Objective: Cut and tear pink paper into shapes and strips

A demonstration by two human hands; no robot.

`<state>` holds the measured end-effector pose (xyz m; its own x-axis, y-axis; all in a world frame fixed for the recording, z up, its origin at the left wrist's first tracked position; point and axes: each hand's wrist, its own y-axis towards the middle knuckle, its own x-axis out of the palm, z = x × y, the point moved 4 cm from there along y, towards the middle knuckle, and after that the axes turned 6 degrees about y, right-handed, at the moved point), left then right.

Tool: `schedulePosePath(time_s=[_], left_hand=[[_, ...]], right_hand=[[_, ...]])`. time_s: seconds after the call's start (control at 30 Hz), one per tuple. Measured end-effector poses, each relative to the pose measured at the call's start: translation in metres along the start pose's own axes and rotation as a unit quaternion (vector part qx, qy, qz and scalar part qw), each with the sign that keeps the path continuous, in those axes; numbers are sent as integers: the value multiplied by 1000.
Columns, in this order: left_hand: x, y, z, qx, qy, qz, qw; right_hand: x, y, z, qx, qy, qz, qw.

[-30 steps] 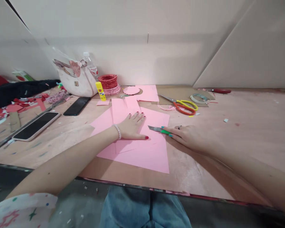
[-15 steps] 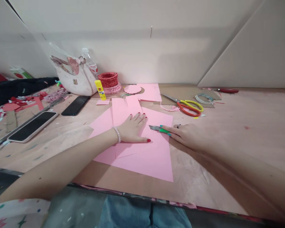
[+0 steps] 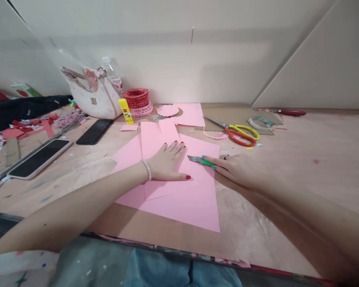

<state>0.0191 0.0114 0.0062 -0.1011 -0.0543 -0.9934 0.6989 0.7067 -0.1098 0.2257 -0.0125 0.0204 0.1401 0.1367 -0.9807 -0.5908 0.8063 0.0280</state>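
Observation:
My left hand (image 3: 166, 163) lies flat with fingers stretched out on a stack of pink paper sheets (image 3: 179, 191) on the wooden table (image 3: 287, 175). A folded pink piece sits under its palm. My right hand (image 3: 236, 169) rests at the paper's right edge, its fingers pinched on a green utility knife (image 3: 201, 161). The knife's metal blade end points left toward my left thumb and lies low on the pink paper.
Orange-and-yellow scissors (image 3: 237, 133), a tape roll (image 3: 259, 122) and more pink paper (image 3: 190, 114) lie behind. A yellow glue stick (image 3: 125, 111), red paper rings (image 3: 137, 101), a white handbag (image 3: 91, 97), two phones (image 3: 37, 158) (image 3: 94, 131) and red scraps (image 3: 14, 131) sit to the left.
The view has tilted up and shifted slightly; both hands stay in the same place on the pink paper, with the knife held as before.

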Motion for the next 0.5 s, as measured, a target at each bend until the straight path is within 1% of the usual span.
schedulePosePath(time_s=[0.13, 0.3, 0.37, 0.5], left_hand=[[-1, 0, 1, 0, -1, -1, 1000], [-1, -1, 2, -4, 6, -11, 1000], [-3, 0, -1, -4, 7, -3, 1000], [-7, 7, -12, -10, 5, 31, 999]], right_hand=[[3, 3, 3, 7, -10, 11, 1000], [-4, 12, -3, -30, -24, 28, 999], [-5, 12, -2, -30, -23, 31, 999], [-2, 9, 5, -4, -18, 31, 999]])
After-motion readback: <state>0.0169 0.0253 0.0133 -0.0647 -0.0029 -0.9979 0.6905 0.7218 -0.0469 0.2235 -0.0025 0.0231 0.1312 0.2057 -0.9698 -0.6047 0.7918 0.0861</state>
